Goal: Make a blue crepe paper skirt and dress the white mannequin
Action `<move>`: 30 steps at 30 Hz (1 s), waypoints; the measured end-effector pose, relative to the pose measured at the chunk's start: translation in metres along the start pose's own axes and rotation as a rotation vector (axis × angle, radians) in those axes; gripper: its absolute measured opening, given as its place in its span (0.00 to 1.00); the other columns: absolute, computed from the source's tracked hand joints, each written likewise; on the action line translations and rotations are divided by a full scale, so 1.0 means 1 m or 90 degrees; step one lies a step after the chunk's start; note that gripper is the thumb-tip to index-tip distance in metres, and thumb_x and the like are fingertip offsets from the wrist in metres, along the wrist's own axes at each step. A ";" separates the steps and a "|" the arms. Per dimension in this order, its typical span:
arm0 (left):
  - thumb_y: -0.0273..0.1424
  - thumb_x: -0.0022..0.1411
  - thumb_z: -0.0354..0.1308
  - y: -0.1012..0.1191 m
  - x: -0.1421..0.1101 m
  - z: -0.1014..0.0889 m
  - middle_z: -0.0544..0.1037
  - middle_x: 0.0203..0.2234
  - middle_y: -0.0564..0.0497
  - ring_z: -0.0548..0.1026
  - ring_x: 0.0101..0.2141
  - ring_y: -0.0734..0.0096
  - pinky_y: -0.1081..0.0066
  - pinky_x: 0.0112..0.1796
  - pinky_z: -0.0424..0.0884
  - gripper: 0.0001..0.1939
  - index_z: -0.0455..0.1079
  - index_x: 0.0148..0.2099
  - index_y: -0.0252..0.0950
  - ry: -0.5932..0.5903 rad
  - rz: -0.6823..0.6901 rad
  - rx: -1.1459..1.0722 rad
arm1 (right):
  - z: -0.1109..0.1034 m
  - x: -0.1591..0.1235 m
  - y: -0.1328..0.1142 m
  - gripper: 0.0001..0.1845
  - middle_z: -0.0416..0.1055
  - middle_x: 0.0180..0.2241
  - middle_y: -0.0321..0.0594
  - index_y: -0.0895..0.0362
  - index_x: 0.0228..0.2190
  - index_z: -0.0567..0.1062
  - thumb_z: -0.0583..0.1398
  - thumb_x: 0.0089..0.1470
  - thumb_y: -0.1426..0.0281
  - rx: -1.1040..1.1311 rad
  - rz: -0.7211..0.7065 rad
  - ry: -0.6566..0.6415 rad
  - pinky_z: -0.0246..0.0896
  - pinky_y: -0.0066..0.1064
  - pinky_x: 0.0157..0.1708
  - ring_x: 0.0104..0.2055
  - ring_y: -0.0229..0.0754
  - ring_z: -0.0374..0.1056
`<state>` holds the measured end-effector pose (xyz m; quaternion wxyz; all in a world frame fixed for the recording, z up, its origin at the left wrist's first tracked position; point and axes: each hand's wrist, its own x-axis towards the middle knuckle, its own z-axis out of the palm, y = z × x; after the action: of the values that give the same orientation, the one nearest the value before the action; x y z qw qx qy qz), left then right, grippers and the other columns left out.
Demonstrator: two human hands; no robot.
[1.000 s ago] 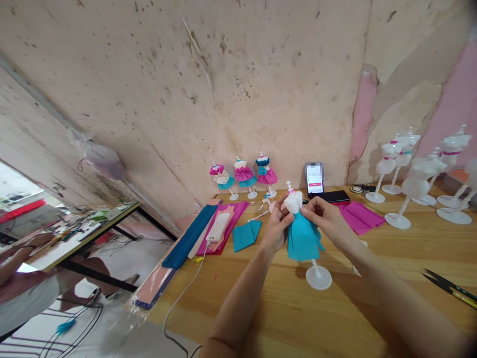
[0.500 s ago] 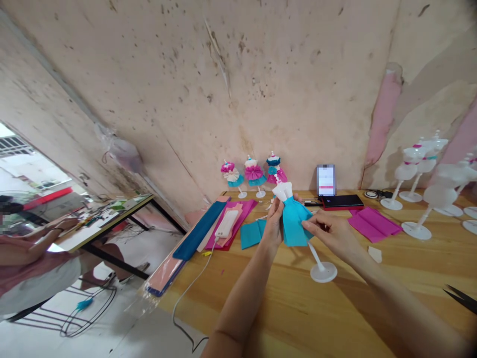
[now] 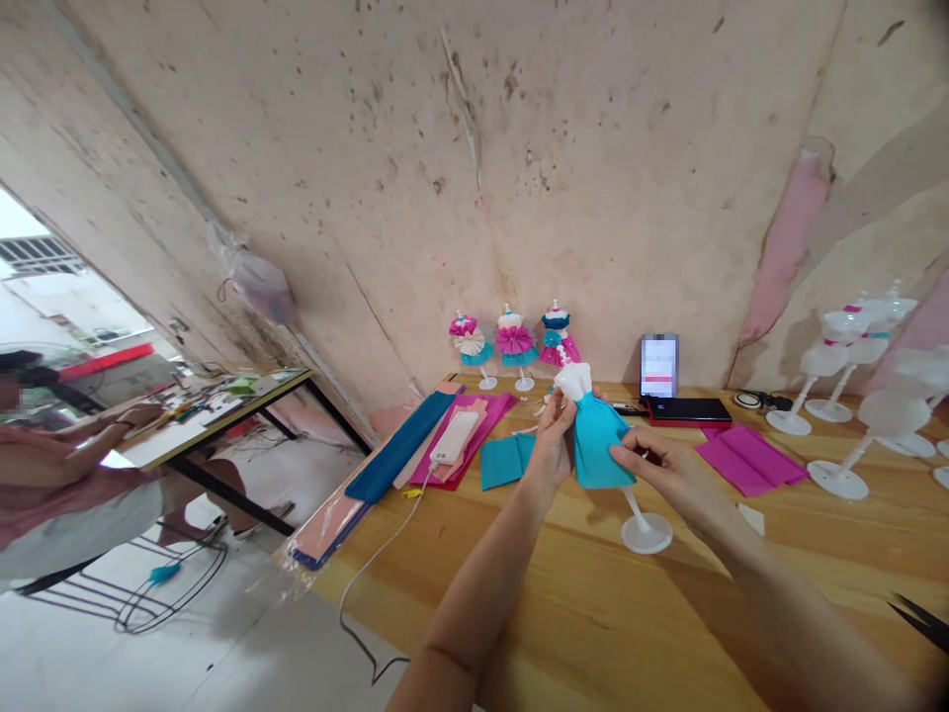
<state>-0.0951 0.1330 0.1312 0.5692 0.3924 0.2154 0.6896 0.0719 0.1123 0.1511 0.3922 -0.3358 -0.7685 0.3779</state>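
Note:
My left hand (image 3: 553, 445) grips a small white mannequin (image 3: 573, 381) at its torso, behind a teal paper skirt (image 3: 595, 445). The mannequin tilts, with its white round base (image 3: 647, 533) resting on the wooden table (image 3: 563, 613). My right hand (image 3: 656, 471) comes in from the right, its fingertips pinching the skirt's right side. Folded teal paper (image 3: 504, 462) lies to the left of my left hand. Magenta paper sheets (image 3: 750, 461) lie to the right of my right hand.
Several finished paper-dressed mannequins (image 3: 515, 341) stand at the back of the table, near an upright phone (image 3: 659, 366). Bare white mannequins (image 3: 837, 361) stand at right. A white power bank (image 3: 454, 437) lies on pink paper. Scissors (image 3: 919, 623) lie at the right edge. A person (image 3: 51, 475) sits at another table, left.
My right hand has moved down from the mannequin's top to the skirt's right side. The left hand still holds the mannequin, and the whole view has shifted slightly as my head turned.

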 end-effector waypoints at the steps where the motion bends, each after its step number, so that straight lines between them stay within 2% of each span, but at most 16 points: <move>1: 0.42 0.56 0.63 0.000 0.000 0.000 0.76 0.49 0.47 0.73 0.52 0.60 0.60 0.54 0.67 0.29 0.62 0.58 0.43 -0.004 -0.001 -0.006 | -0.001 0.000 0.000 0.21 0.59 0.23 0.34 0.54 0.22 0.65 0.55 0.58 0.53 0.014 0.004 -0.007 0.49 0.31 0.26 0.27 0.38 0.56; 3: 0.41 0.57 0.63 0.000 0.001 -0.001 0.76 0.48 0.47 0.73 0.52 0.60 0.60 0.53 0.67 0.30 0.61 0.59 0.44 -0.007 -0.006 -0.012 | -0.003 0.001 0.004 0.21 0.58 0.23 0.34 0.54 0.21 0.64 0.56 0.57 0.53 0.007 0.010 -0.004 0.49 0.31 0.26 0.27 0.38 0.55; 8: 0.44 0.56 0.63 0.001 0.000 0.000 0.76 0.48 0.46 0.73 0.52 0.58 0.58 0.52 0.67 0.32 0.59 0.60 0.44 -0.001 -0.010 -0.008 | -0.001 0.005 0.025 0.22 0.59 0.21 0.34 0.54 0.20 0.64 0.57 0.56 0.52 -0.116 0.020 0.033 0.48 0.32 0.25 0.26 0.39 0.55; 13: 0.41 0.55 0.65 0.003 0.002 -0.003 0.76 0.47 0.46 0.74 0.50 0.59 0.59 0.52 0.67 0.34 0.58 0.62 0.44 -0.025 0.021 -0.006 | -0.008 0.010 0.043 0.22 0.63 0.21 0.34 0.54 0.21 0.66 0.56 0.56 0.51 -0.187 0.046 -0.022 0.51 0.32 0.25 0.25 0.39 0.59; 16: 0.35 0.52 0.68 0.004 0.004 -0.005 0.75 0.45 0.48 0.74 0.48 0.62 0.62 0.51 0.66 0.37 0.58 0.62 0.44 -0.005 0.057 0.041 | -0.017 0.012 0.044 0.17 0.70 0.28 0.37 0.53 0.32 0.71 0.58 0.55 0.52 -0.236 0.036 0.019 0.56 0.34 0.28 0.29 0.43 0.65; 18: 0.33 0.49 0.70 0.004 0.004 -0.004 0.75 0.44 0.49 0.73 0.48 0.64 0.65 0.51 0.65 0.39 0.60 0.61 0.44 0.023 0.084 0.076 | -0.020 0.012 0.043 0.22 0.72 0.38 0.42 0.53 0.44 0.69 0.61 0.52 0.53 -0.255 -0.001 0.040 0.60 0.37 0.33 0.36 0.46 0.68; 20: 0.32 0.46 0.71 0.002 0.003 -0.001 0.74 0.44 0.49 0.72 0.48 0.65 0.66 0.51 0.64 0.39 0.62 0.59 0.43 0.037 0.109 0.100 | -0.016 0.012 0.042 0.30 0.71 0.45 0.46 0.53 0.50 0.66 0.63 0.49 0.53 -0.277 -0.037 0.017 0.62 0.40 0.37 0.41 0.49 0.68; 22: 0.32 0.45 0.72 -0.001 0.000 0.003 0.73 0.45 0.49 0.71 0.49 0.65 0.67 0.51 0.63 0.37 0.63 0.57 0.42 0.034 0.131 0.125 | -0.006 0.012 0.044 0.34 0.70 0.46 0.48 0.54 0.51 0.65 0.64 0.47 0.52 -0.308 -0.057 0.013 0.62 0.43 0.40 0.43 0.52 0.68; 26: 0.32 0.48 0.70 -0.008 -0.008 0.009 0.73 0.44 0.49 0.71 0.46 0.65 0.67 0.48 0.65 0.30 0.65 0.53 0.41 0.038 0.157 0.182 | 0.015 0.014 0.053 0.42 0.66 0.51 0.53 0.56 0.56 0.62 0.65 0.45 0.50 -0.315 -0.076 0.146 0.58 0.49 0.48 0.52 0.58 0.63; 28: 0.33 0.49 0.70 -0.013 -0.009 0.008 0.72 0.45 0.48 0.71 0.45 0.65 0.67 0.47 0.66 0.30 0.64 0.53 0.40 0.039 0.160 0.209 | 0.020 0.015 0.057 0.40 0.66 0.52 0.51 0.54 0.56 0.62 0.65 0.47 0.51 -0.260 -0.063 0.129 0.59 0.47 0.49 0.53 0.56 0.63; 30: 0.34 0.49 0.70 -0.016 -0.006 0.004 0.72 0.46 0.47 0.71 0.46 0.64 0.65 0.49 0.66 0.30 0.64 0.54 0.40 0.027 0.153 0.241 | 0.019 0.016 0.061 0.31 0.70 0.48 0.47 0.54 0.52 0.66 0.62 0.50 0.52 -0.195 -0.024 0.070 0.61 0.43 0.45 0.48 0.51 0.66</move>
<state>-0.0815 0.1306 0.1196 0.3947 0.5008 0.3048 0.7075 0.0619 0.1489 0.0975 0.3850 -0.3972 -0.8006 0.2302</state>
